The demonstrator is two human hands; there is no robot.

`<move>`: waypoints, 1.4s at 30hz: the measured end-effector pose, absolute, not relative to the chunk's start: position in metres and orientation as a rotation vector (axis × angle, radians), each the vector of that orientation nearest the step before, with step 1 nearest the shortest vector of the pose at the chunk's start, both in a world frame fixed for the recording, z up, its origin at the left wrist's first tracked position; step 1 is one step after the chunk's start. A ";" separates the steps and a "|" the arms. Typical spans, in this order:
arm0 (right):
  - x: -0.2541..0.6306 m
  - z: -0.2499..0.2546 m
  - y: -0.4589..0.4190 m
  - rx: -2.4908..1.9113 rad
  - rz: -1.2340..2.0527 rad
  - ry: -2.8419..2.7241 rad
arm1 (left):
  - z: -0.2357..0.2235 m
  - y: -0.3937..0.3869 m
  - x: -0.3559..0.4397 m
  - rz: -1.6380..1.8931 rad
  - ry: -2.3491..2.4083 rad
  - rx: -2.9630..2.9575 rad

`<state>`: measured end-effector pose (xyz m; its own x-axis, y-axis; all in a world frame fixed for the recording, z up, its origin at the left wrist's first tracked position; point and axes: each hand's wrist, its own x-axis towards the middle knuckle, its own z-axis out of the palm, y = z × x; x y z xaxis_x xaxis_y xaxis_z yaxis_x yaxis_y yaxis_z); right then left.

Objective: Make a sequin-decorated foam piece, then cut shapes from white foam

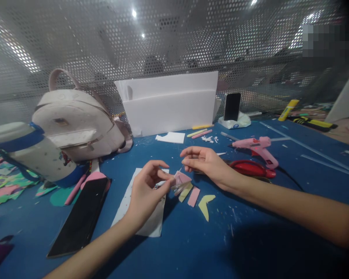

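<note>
My left hand [148, 188] pinches a small pink foam piece [182, 178] between thumb and finger, above a white sheet of paper [151, 228]. Just to its right, my right hand [202, 161] has thumb and forefinger closed together. A thin pale strand seems to run down from those fingertips toward the pink piece; what it is I cannot make out. Below the pink piece lie a yellow strip [186, 192], a pink rectangle [194, 197] and a yellow V-shaped cutout [205, 206]. Behind my right wrist is a red-handled tool [250, 169], partly hidden.
A pink glue gun [258, 147] lies at the right near clear glue sticks [308, 147]. A black phone [80, 221], a tumbler [37, 155] and a backpack [75, 120] occupy the left. White boards [170, 110] and a second phone [232, 107] stand at the back.
</note>
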<state>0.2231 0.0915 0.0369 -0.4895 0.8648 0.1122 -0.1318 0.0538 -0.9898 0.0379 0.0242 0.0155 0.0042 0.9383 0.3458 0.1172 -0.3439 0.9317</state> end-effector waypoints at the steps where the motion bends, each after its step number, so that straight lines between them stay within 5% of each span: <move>1: 0.223 0.036 0.091 -0.757 1.553 -1.532 | 0.016 0.025 0.038 1.417 1.121 1.539; 42: 0.222 0.027 0.093 -0.801 1.621 -1.665 | 0.017 0.022 0.040 1.412 1.124 1.546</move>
<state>0.2218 0.0931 0.0271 -0.5867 0.8085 0.0463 -0.0243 0.0396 -0.9989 0.0404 0.0215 0.0168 0.0069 0.9411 0.3381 0.1184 -0.3365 0.9342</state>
